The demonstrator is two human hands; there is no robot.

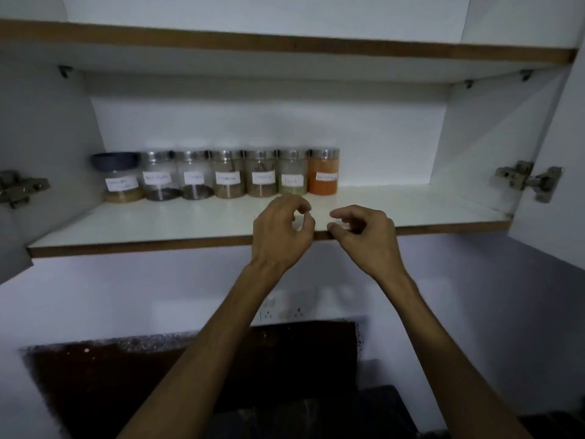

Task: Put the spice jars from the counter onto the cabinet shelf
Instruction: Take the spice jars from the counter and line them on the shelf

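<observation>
Seven spice jars [221, 174] stand in one row at the back of the cabinet shelf [158, 223], left of frame centre, sides touching or nearly so. The leftmost jar has a dark lid; the rightmost holds orange powder. The left hand [280, 234] and right hand [364, 236] hover at the shelf's front edge, frame centre, near each other. Both sets of fingers are loosely curled, empty, gripping nothing.
</observation>
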